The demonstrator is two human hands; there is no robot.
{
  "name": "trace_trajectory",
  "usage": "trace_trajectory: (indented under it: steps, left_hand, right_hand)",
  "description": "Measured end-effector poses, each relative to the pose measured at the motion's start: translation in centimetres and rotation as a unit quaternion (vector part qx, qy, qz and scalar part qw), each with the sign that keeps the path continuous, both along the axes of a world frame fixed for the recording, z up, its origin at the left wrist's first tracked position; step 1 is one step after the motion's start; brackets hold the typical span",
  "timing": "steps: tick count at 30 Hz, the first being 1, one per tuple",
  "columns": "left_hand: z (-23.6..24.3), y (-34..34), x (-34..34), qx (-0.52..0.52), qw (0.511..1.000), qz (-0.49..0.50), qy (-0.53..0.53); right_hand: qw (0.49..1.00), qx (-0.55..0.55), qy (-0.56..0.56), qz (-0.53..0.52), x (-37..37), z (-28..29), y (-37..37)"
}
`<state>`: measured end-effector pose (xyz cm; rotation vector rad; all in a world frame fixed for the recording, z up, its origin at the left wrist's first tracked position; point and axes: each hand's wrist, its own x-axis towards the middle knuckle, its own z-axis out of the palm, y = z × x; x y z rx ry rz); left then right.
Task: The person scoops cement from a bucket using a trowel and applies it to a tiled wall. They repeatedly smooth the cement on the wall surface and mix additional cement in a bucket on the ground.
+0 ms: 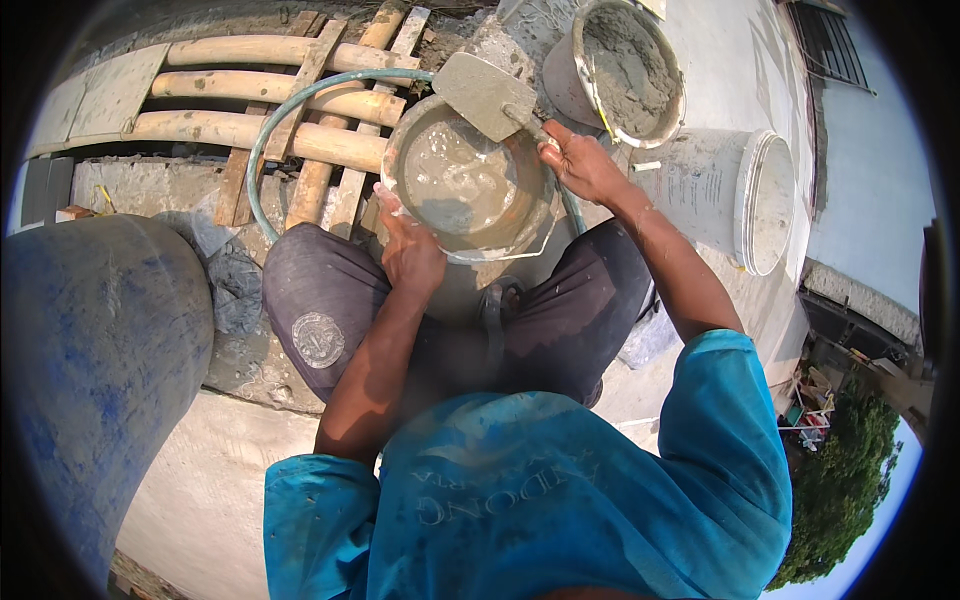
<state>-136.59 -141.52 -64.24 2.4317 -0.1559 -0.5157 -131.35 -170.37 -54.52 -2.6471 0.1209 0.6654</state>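
A bucket of wet grey cement mix stands in front of my knees, its thin wire handle hanging down on the near side. My left hand is closed on the bucket's near-left rim; some of its fingers are hidden. My right hand grips the handle of a trowel. The flat, cement-coated blade extends left above the bucket's far rim. Beyond my right hand, a second bucket holds thick grey mortar.
A white plastic pail lies on its side at right. Bamboo poles and planks form a platform at the far left, crossed by a green hose. A large blue drum stands close on my left. A wall rises at right.
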Motion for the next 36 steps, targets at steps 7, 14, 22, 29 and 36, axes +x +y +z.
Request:
trace_trajectory:
  steps: [7, 14, 22, 29, 36]
  left_hand:
    - [0.7, 0.0, 0.3, -0.006, 0.999, 0.029, 0.033]
    - [0.8, -0.5, 0.6, -0.002, 0.998, 0.02, 0.058]
    - [1.0, -0.3, 0.9, 0.013, 0.998, -0.001, 0.054]
    - [-2.7, 1.3, 3.7, -0.161, 0.956, 0.16, 0.184]
    - [-4.3, 1.4, 5.8, -0.351, 0.85, 0.275, 0.28]
  right_hand:
    - [0.982, -0.067, 0.044, 0.172, 4.2, 9.9, -4.0]
    - [0.84, -0.368, 0.233, 0.324, 15.2, 10.6, 2.4]
    - [0.658, -0.404, -0.203, 0.602, 11.5, 6.7, 13.3]
    - [0.805, -0.389, -0.201, 0.4, 7.3, 17.0, 5.3]
    - [0.884, -0.385, -0.115, 0.24, 0.1, 23.7, 2.1]
